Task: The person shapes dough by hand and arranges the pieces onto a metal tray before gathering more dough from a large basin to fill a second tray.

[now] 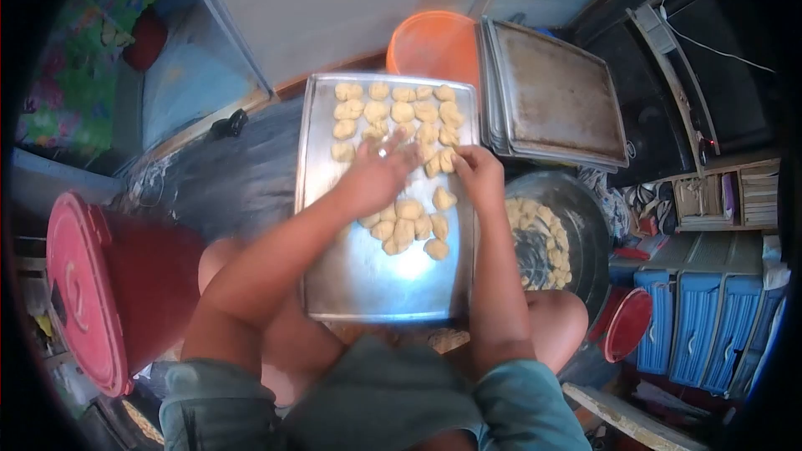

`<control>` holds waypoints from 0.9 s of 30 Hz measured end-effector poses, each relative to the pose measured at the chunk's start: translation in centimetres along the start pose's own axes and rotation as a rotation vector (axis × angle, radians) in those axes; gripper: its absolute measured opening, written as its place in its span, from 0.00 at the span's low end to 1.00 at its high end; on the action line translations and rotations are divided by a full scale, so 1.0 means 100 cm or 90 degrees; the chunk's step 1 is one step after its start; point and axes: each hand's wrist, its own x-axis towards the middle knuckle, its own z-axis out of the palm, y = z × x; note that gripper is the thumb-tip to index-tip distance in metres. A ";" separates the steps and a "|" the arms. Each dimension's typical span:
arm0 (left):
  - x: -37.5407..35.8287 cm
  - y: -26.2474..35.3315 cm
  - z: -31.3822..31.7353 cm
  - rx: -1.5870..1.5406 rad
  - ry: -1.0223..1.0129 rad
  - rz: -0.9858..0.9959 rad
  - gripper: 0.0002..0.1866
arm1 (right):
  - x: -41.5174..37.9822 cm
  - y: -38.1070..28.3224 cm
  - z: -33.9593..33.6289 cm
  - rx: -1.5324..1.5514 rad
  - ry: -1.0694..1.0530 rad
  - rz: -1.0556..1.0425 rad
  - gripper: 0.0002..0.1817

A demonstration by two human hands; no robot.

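A metal baking tray (334, 284) lies in front of me with rows of pale yellow dough pieces (403, 110) toward its far end. A loose cluster of dough pieces (399, 230) sits nearer the middle. My left hand (380, 174), with a ring on one finger, reaches over the rows. Its blurred fingers are stretched out among the pieces and hide some of them. At the right side of the tray, my right hand (480, 174) has its thumb and fingertips closed on a piece of dough (447, 159) beside the others.
Right of the tray, a black basin (589, 238) holds more dough pieces. Stacked trays (560, 88) lean beyond it, near an orange bucket (434, 46). A red lidded bin (88, 292) stands at left. Blue containers (697, 326) and a small red lidded tub (628, 326) are at right.
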 end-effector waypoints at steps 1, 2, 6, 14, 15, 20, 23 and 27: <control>0.001 0.002 0.001 -0.010 0.000 0.009 0.23 | -0.002 -0.003 -0.001 0.000 0.001 -0.004 0.14; 0.001 0.005 0.003 -0.022 -0.003 0.017 0.24 | -0.007 -0.005 0.000 -0.018 0.025 0.006 0.15; 0.006 0.009 0.010 -0.023 -0.037 0.003 0.24 | -0.014 -0.023 -0.004 -0.100 -0.020 -0.026 0.18; 0.004 0.010 0.003 0.005 -0.050 0.031 0.18 | -0.023 -0.029 -0.003 -0.328 0.021 -0.119 0.23; 0.004 0.010 0.004 0.005 -0.050 0.032 0.18 | -0.024 -0.031 -0.002 -0.324 -0.015 -0.208 0.24; 0.005 0.004 0.014 -0.027 -0.053 0.037 0.18 | -0.014 -0.029 -0.001 -0.354 -0.013 -0.014 0.19; 0.001 0.003 0.008 -0.002 -0.011 0.069 0.18 | -0.014 -0.022 0.005 -0.357 0.059 -0.066 0.18; -0.018 0.006 -0.058 -0.118 -0.222 -0.049 0.18 | -0.028 -0.021 -0.004 -0.298 0.087 -0.017 0.17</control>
